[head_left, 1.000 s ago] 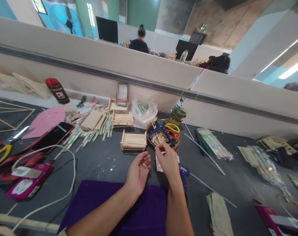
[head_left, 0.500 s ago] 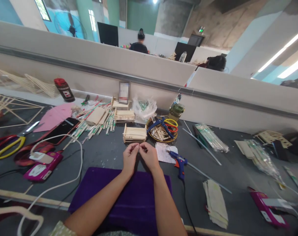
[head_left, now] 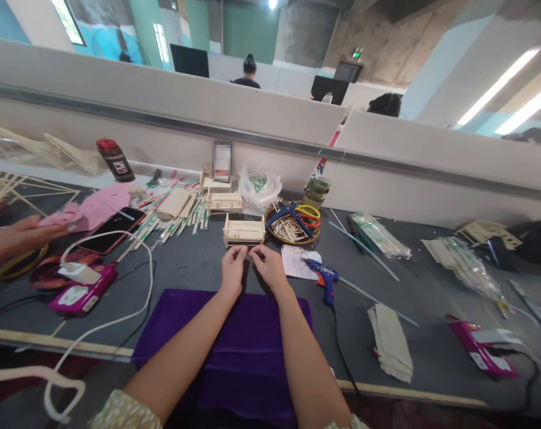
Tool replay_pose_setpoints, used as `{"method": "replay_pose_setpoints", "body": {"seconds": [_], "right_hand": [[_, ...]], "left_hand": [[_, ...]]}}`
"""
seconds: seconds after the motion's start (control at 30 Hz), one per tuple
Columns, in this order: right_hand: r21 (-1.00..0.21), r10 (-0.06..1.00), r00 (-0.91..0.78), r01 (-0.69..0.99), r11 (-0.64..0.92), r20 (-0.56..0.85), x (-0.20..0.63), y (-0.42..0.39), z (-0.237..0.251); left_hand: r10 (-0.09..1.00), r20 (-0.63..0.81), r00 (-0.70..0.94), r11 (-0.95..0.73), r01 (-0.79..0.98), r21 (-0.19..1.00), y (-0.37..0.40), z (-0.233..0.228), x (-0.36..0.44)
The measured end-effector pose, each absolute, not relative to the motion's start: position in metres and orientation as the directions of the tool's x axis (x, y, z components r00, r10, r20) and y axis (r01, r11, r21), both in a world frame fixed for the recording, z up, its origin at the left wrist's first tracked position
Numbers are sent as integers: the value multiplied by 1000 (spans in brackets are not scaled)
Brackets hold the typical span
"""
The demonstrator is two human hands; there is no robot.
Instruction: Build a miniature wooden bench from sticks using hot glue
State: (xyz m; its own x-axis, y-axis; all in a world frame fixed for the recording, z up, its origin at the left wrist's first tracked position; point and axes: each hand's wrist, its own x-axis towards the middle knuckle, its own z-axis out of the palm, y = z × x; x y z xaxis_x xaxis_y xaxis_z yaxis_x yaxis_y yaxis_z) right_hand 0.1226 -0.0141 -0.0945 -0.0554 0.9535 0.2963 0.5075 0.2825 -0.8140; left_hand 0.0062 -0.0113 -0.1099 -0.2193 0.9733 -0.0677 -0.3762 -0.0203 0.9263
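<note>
Facing each other, the left hand (head_left: 232, 269) and right hand (head_left: 270, 268) sit close together above the table (head_left: 190, 259), just short of the front model (head_left: 244, 227). On each hand, the fingers are bent toward the thumb; whether the tips close fully or grip a small part cannot be told. The front model stands upright directly beyond the fingertips; contact cannot be confirmed. A second model (head_left: 224, 201) stands behind it, slightly left. Right of the front model is the basket (head_left: 316, 239), containing sticks (head_left: 285, 230), with scissors (head_left: 310, 217) on top. The glue gun (head_left: 327, 279) lies right of the right hand, nozzle over the paper (head_left: 292, 262). Both forearms extend over the purple cloth (head_left: 172, 316).
</note>
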Motion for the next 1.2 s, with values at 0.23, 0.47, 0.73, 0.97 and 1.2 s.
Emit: {"method": "replay_pose_setpoints", "body": {"seconds": [0.23,0.47,0.73,0.97,1.2], "right_hand": [[-915,941,186,347,205,282,127,-7,-104],[-920,952,34,270,285,305,122,-8,-100],[-956,971,59,198,214,230,123,-8,-101],[-982,930,334,153,108,154,135,15,-115],[-993,973,216,101,58,78,128,30,-116]], "left_hand": [[978,-115,-176,28,-431,902,-14,-104,4],[986,-139,-96,73,-502,862,-12,-103,3],[980,-196,-18,150,-577,803,-13,-104,2],[957,-262,126,277,-671,688,-2,-100,-3],[936,-277,214,344,-713,611,4,-95,-9]]}}
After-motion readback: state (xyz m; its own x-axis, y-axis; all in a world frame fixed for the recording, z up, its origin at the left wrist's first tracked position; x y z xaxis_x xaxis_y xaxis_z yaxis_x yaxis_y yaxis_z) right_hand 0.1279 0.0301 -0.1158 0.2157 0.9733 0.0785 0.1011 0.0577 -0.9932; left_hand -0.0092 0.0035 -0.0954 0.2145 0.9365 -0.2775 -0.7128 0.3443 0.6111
